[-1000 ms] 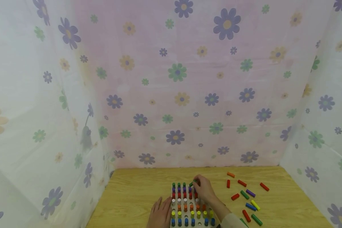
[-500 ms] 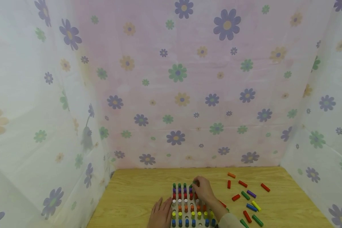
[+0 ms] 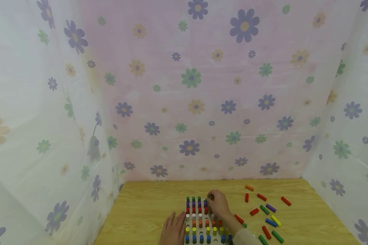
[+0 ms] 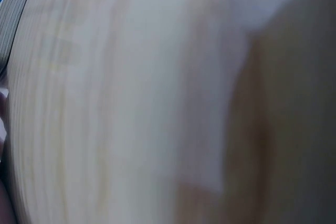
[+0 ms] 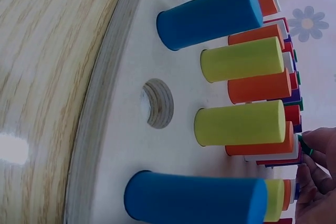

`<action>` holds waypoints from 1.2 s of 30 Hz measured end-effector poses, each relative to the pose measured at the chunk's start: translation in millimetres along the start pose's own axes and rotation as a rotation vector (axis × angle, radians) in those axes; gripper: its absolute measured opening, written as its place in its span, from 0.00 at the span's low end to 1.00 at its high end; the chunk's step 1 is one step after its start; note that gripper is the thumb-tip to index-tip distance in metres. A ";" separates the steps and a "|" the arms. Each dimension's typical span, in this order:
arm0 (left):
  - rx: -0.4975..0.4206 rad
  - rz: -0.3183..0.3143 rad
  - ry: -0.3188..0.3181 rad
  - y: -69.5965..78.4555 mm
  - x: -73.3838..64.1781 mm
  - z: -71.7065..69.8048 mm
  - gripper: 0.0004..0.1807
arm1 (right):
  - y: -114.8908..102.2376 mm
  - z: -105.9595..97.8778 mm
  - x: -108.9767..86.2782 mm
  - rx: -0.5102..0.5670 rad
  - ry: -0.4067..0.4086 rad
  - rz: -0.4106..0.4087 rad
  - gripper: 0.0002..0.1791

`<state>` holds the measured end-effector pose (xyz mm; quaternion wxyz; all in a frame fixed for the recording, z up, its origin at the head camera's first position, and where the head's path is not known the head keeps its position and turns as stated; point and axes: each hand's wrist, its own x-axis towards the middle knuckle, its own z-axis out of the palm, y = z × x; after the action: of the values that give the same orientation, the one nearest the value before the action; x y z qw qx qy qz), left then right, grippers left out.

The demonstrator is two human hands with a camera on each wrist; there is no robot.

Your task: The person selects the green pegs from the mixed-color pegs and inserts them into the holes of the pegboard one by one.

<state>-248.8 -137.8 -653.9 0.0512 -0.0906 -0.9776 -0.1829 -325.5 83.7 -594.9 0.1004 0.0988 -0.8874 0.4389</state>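
A pale wooden pegboard (image 5: 118, 129) with rows of upright coloured pegs lies at the table's front. My left hand (image 3: 172, 229) rests flat along its left side, fingers extended and fingertips at the edge. At the far row, my right hand (image 3: 219, 206) pinches a green peg (image 5: 304, 146) between thumb and fingers, to the right of several standing green pegs (image 3: 193, 198). The fingers hide most of the held peg. Purple, red, white, orange, yellow and blue rows follow towards me. A bare hole (image 5: 158, 103) shows between blue pegs (image 5: 210, 17). The left wrist view is mostly blurred pale surface.
Loose pegs lie scattered right of the board, among them a yellow peg (image 3: 276, 220), a purple peg (image 3: 271, 208) and a red peg (image 3: 286, 201). Flowered cloth (image 3: 190, 112) hangs behind the wood-grain table (image 3: 150, 194) and at both sides.
The green peg, tilted and plainly visible earlier, is now mostly behind my right fingers, which have sunk slightly. Beside the right forearm a red peg has come into sight. The left hand stays put.
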 end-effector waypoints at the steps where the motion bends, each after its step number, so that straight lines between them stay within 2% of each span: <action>1: 0.001 -0.002 -0.004 -0.3 0.2 0.4 0.26 | 0.0 0.3 -0.1 0.000 -0.001 -0.001 0.07; 12: 0.019 0.008 0.009 -2.3 1.5 1.9 0.26 | -3.6 0.5 0.9 -0.014 0.002 0.013 0.06; 19: 0.026 -0.012 0.003 -1.0 2.8 2.8 0.26 | 0.2 4.0 5.5 -0.023 -0.006 0.076 0.06; 25: 0.025 -0.003 0.008 -0.6 -0.9 4.7 0.27 | 3.4 8.7 5.9 -0.040 -0.001 0.109 0.05; 33: 0.019 -0.004 0.006 0.6 -0.3 3.0 0.26 | 3.0 9.0 7.5 -0.085 0.018 0.098 0.07; 36: 0.031 -0.007 0.001 -0.2 0.1 2.8 0.26 | 3.7 8.7 6.8 -0.085 0.019 0.069 0.07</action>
<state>-249.1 -137.0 -656.6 0.0524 -0.0862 -0.9806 -0.1681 -333.8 78.3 -601.1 0.0976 0.0594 -0.9071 0.4050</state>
